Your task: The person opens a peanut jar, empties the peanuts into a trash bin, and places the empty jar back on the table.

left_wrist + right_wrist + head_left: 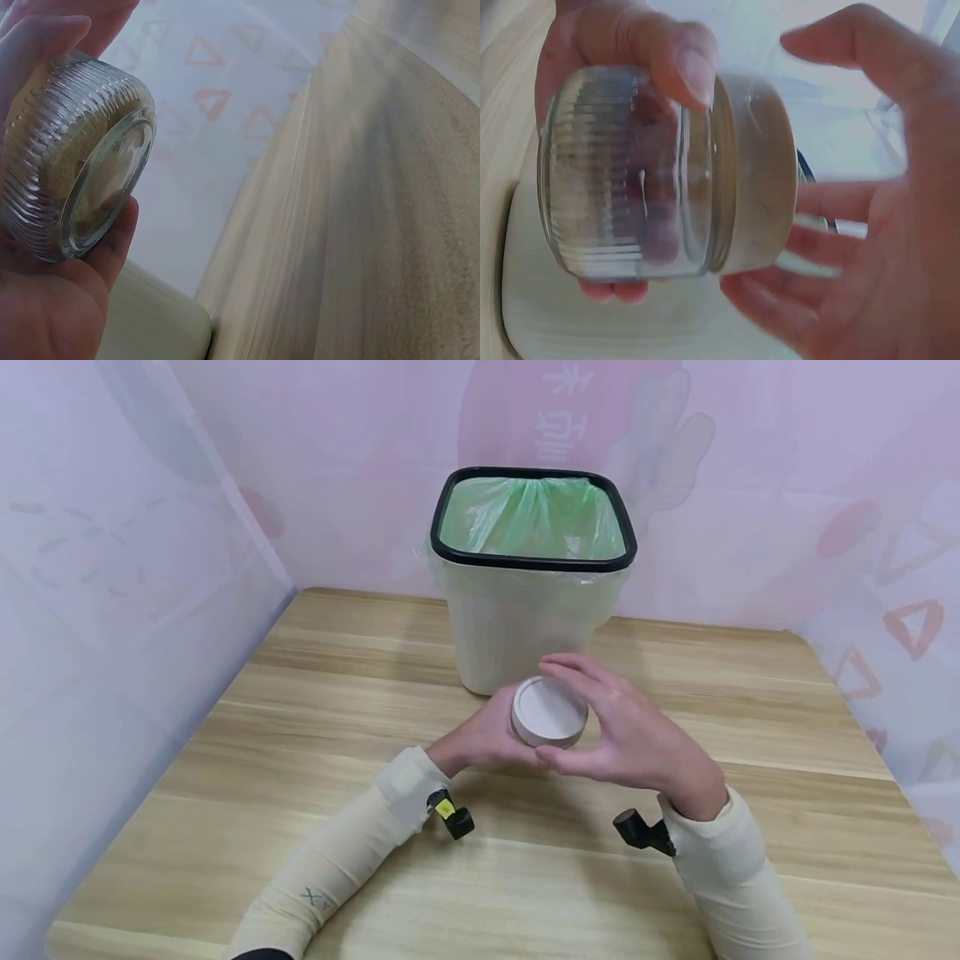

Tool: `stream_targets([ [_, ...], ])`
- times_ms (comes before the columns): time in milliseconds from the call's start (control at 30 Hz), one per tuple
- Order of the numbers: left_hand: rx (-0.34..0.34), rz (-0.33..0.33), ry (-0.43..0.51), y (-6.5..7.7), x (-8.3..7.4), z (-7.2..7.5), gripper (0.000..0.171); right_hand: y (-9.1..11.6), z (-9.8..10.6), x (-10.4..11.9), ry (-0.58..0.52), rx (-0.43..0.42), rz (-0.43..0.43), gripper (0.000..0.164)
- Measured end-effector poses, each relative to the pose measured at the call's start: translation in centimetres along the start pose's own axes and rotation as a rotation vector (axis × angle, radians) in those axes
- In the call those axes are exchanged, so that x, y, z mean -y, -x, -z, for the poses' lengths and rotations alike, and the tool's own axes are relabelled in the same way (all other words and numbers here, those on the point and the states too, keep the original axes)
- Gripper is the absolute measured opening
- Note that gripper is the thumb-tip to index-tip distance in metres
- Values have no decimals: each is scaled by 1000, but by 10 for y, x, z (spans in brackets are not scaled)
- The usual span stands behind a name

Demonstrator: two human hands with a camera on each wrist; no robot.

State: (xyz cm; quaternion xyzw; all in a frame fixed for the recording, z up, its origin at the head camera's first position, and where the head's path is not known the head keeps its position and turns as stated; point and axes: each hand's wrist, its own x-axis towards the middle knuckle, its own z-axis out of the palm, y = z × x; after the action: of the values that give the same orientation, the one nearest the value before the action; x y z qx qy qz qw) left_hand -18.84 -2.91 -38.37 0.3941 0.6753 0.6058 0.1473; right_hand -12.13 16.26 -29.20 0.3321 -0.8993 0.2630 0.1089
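we see the left hand [498,737] gripping a clear, ribbed, round glass jar [592,184], its fingers and thumb wrapped about the sides. the jar is held up off the pale wood-grain tabletop [330,718], just in front of the bin, tilted so that its flat, round, off-white lid [551,708] faces us in the head view. the lid sits on the jar's mouth.

the right hand [633,739] arches around the lid with fingers spread rather than clamped; in the right wrist view its uppermost digit stands apart from the lid, and we cannot tell whether the other fingertips touch it.

behind both hands we find a cream, square-mouthed plastic bin [517,627] with a black rim [532,562], lined with a thin, translucent green bag [517,518]. a whitish sheet printed with pink shapes [360,460] hangs behind the table.
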Motion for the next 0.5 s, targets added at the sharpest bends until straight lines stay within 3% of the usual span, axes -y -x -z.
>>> stream_targets([
  [233,-40,14,-44,3,0,2,78,-1,-10,11,131,-117,-150,87],
  [500,-24,32,-6,3,-3,1,80,-3,-14,12,134,-130,-150,71],
])
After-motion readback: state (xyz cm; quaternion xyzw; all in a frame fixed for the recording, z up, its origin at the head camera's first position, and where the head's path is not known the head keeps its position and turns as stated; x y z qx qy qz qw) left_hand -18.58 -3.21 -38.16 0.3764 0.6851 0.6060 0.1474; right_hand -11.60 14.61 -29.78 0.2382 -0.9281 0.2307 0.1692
